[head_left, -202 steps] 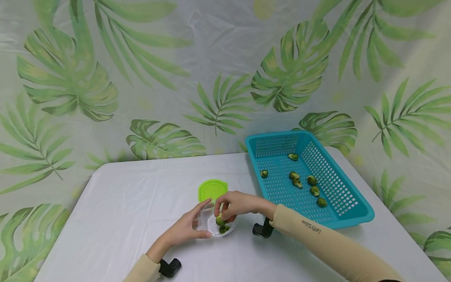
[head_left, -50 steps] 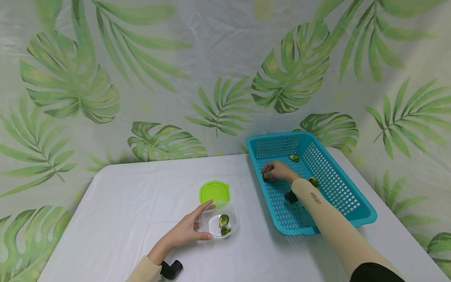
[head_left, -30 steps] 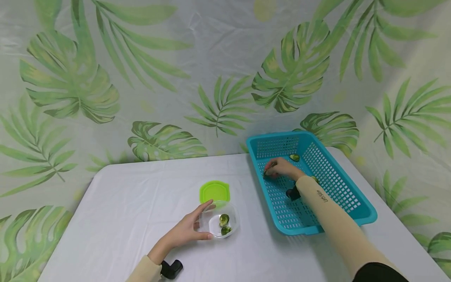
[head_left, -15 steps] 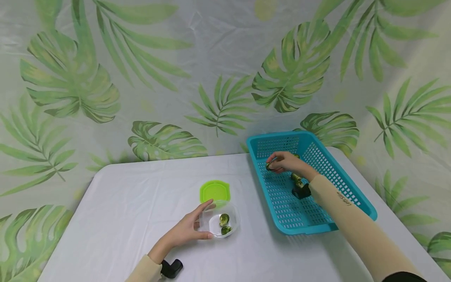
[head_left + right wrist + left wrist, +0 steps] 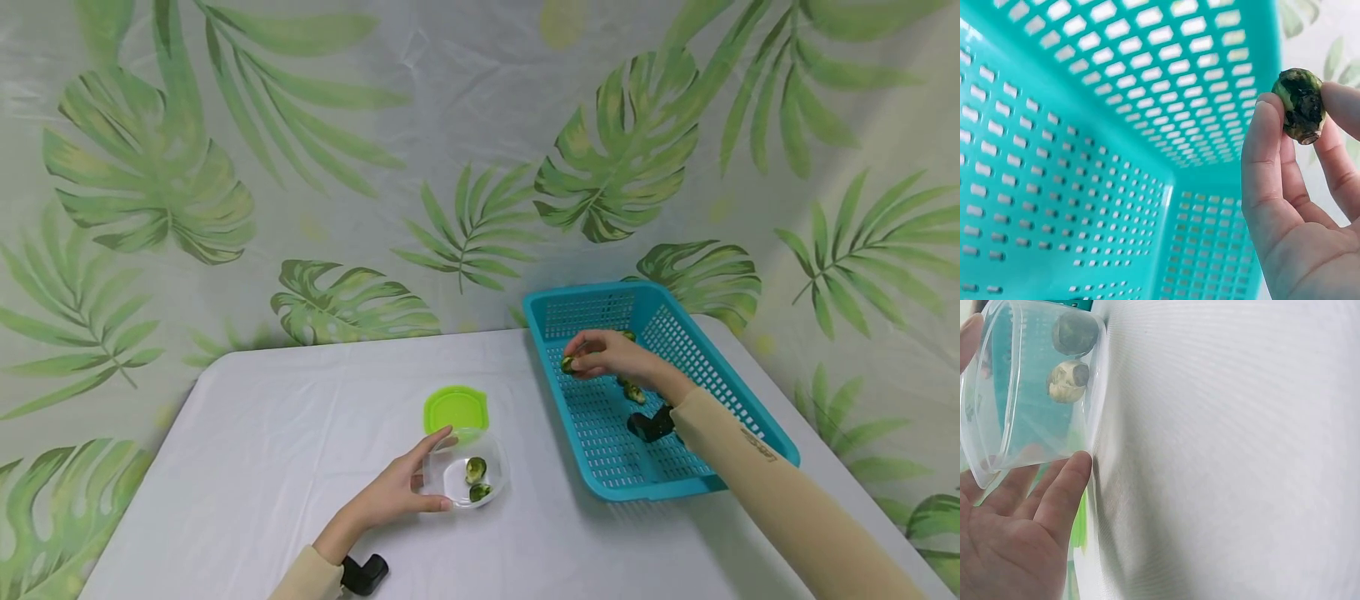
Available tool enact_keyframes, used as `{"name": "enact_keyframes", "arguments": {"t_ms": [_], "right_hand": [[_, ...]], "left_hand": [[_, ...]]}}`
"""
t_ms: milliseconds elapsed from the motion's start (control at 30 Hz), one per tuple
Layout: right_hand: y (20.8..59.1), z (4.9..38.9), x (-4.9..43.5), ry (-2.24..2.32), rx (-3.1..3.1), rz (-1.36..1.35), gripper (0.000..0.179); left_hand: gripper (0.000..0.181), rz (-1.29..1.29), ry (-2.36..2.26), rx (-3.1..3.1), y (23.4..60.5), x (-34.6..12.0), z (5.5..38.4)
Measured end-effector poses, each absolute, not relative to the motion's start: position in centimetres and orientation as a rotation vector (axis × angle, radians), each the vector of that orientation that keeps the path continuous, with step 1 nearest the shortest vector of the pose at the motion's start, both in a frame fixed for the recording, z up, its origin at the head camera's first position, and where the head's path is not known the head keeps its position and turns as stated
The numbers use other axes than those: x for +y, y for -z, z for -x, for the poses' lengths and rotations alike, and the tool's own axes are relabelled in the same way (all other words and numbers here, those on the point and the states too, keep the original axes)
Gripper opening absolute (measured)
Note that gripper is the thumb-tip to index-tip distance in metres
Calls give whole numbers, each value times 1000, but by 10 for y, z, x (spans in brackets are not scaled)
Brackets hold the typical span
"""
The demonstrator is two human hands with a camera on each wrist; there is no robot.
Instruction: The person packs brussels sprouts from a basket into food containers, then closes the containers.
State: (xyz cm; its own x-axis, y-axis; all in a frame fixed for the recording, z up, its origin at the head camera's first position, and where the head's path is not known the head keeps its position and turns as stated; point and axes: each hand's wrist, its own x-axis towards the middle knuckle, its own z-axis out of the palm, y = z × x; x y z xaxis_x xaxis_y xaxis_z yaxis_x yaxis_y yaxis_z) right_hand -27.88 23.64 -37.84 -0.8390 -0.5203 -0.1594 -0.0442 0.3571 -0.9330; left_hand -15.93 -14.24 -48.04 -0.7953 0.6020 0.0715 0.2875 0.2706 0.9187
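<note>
My left hand (image 5: 396, 490) grips a clear plastic container (image 5: 498, 457), with thumb and fingers on either side of it. Two Brussels sprouts (image 5: 476, 469) lie in the container; through its wall (image 5: 1032, 419) they show in the left wrist view. Over the left part of a blue-green basket (image 5: 651, 490), my right hand (image 5: 617, 354) pinches a Brussels sprout (image 5: 567, 365). Up close in the right wrist view, that sprout (image 5: 1300, 103) has dark, blackened leaves and sits between thumb and fingertips. More sprouts (image 5: 633, 392) lie in the basket, some hidden by the right hand and forearm.
A bright green lid (image 5: 454, 407) lies on the white-covered table (image 5: 285, 433), just behind the container. The perforated basket has raised walls and stands at the table's right side. A leaf-patterned curtain (image 5: 345, 183) hangs behind the table.
Earlier my right hand was at the container with a sprout; then it reached into the basket's left side. Now it has lifted another sprout. My left hand keeps its place on the container.
</note>
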Motion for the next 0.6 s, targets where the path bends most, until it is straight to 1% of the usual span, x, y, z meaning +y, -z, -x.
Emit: {"name": "enact_keyframes", "arguments": {"t_ms": [333,600], "right_hand": [[364,258,218,1481,2150,620,27],[356,243,196,1453,2098,672,25]], "left_hand": [[96,-795,-1540,2240,484,-142,161],[96,-810,-1534,2249,483,-142,160]]}}
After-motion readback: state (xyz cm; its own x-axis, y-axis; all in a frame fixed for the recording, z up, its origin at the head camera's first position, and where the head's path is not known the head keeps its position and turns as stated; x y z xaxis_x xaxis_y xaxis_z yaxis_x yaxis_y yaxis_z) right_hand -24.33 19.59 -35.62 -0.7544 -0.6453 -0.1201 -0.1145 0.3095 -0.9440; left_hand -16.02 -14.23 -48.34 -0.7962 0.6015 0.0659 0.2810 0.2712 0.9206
